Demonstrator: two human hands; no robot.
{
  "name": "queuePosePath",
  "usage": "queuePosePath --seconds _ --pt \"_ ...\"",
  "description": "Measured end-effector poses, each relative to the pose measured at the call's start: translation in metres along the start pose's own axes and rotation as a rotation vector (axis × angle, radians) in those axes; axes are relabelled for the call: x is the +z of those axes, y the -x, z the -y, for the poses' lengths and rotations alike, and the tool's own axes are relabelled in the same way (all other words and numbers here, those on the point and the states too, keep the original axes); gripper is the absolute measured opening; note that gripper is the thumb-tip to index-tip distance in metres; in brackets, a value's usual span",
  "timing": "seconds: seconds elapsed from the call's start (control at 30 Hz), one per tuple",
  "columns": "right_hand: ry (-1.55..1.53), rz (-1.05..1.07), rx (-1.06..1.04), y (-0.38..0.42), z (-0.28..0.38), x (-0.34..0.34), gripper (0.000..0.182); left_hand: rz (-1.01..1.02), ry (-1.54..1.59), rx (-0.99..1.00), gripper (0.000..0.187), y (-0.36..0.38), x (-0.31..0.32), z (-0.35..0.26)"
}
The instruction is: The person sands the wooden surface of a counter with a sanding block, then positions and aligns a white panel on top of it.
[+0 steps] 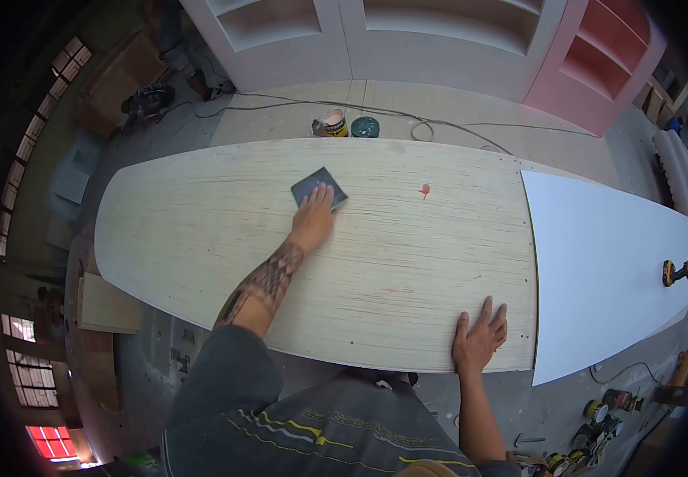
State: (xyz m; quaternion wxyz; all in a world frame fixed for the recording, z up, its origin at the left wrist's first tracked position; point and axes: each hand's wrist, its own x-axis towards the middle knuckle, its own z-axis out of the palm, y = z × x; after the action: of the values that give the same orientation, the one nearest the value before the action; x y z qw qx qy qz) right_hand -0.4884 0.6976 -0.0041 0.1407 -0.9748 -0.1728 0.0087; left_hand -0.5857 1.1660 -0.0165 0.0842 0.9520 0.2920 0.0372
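Observation:
My left hand (314, 219) presses a dark grey square of sandpaper (309, 184) flat against a pale wooden board (201, 230). Its fingers lie over the sheet's lower right part and hide some of it. Close to the board's near edge, my right hand (480, 337) rests on the wood with fingers spread and nothing in it. Fine dark grain lines run along the board, and a small orange-red mark (425, 191) shows right of the sandpaper.
A white sheet (606, 270) covers the board's right end, with a yellow-black power drill (678, 271) on it. Beyond the far edge are an open paint can (333, 123), a green lid (365, 127) and cables (431, 119). White and pink shelving (439, 56) stands behind. People are at far left.

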Motion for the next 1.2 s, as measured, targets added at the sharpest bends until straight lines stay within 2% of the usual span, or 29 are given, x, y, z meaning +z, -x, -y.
queuePosePath --seconds 0.1,0.13,0.27,0.37,0.43,0.47,0.53,0.6,0.7,0.73,0.77,0.83,0.9,0.93,0.97,1.03,1.1,1.13,1.2 --pt "-0.011 0.013 0.012 -0.001 0.002 -0.001 0.075 0.076 -0.016 0.022 0.069 0.107 -0.009 -0.014" --pt "-0.006 0.009 0.028 -0.003 0.006 0.000 0.075 0.080 -0.017 0.030 0.069 0.121 -0.013 -0.018" --pt "0.014 0.023 0.017 -0.004 0.007 -0.001 0.075 -0.002 -0.017 0.027 0.065 0.049 -0.005 -0.012" --pt "0.039 -0.029 0.045 -0.001 0.006 0.004 0.075 0.051 0.000 -0.048 0.064 -0.044 -0.009 0.002" --pt "0.012 -0.007 0.036 -0.001 0.004 0.006 0.075 0.093 0.042 -0.117 0.069 -0.078 0.004 0.001" --pt "-0.016 -0.013 0.038 0.000 0.004 0.004 0.076 0.070 0.096 -0.091 0.071 -0.071 0.018 -0.004" --pt "-0.044 -0.022 0.035 0.000 0.001 0.003 0.076 0.071 0.070 0.135 0.077 -0.015 0.026 -0.037" --pt "-0.072 -0.021 0.048 -0.001 0.004 -0.002 0.074 0.203 0.088 0.300 0.087 0.045 0.019 -0.075" --pt "-0.125 -0.037 0.028 -0.002 0.001 -0.005 0.072 0.277 -0.019 0.393 0.085 0.037 0.006 -0.066" --pt "-0.099 -0.051 0.052 -0.003 -0.003 -0.007 0.072 0.245 -0.051 0.332 0.079 0.012 0.012 -0.045" --pt "-0.113 -0.033 0.045 -0.001 -0.002 -0.006 0.072 0.239 -0.100 0.166 0.074 -0.017 0.005 -0.035" --pt "-0.129 -0.046 0.052 -0.003 0.001 -0.004 0.072 0.136 -0.115 0.050 0.071 -0.089 0.037 0.035" --pt "-0.106 -0.029 0.041 -0.003 0.002 -0.003 0.074 0.147 -0.127 0.007 0.071 -0.137 0.045 0.043" --pt "-0.094 -0.028 0.042 -0.003 0.002 -0.003 0.075 0.103 -0.145 -0.075 0.072 -0.155 0.059 0.036" --pt "-0.090 -0.036 0.047 -0.001 0.001 -0.004 0.075 0.061 -0.162 -0.162 0.073 -0.162 0.057 0.015" --pt "-0.103 -0.041 0.043 -0.003 0.002 -0.004 0.074 0.018 -0.107 0.155 0.076 -0.133 0.084 -0.068" --pt "-0.111 -0.046 0.052 -0.002 0.000 -0.004 0.073 0.126 -0.020 0.446 0.082 -0.055 0.062 -0.200" --pt "-0.120 -0.041 0.055 -0.002 0.000 -0.004 0.072 0.174 0.055 0.557 0.082 -0.019 0.052 -0.247" --pt "-0.138 -0.053 0.043 -0.002 -0.002 -0.004 0.071 0.307 0.076 0.681 0.078 0.016 0.044 -0.289"
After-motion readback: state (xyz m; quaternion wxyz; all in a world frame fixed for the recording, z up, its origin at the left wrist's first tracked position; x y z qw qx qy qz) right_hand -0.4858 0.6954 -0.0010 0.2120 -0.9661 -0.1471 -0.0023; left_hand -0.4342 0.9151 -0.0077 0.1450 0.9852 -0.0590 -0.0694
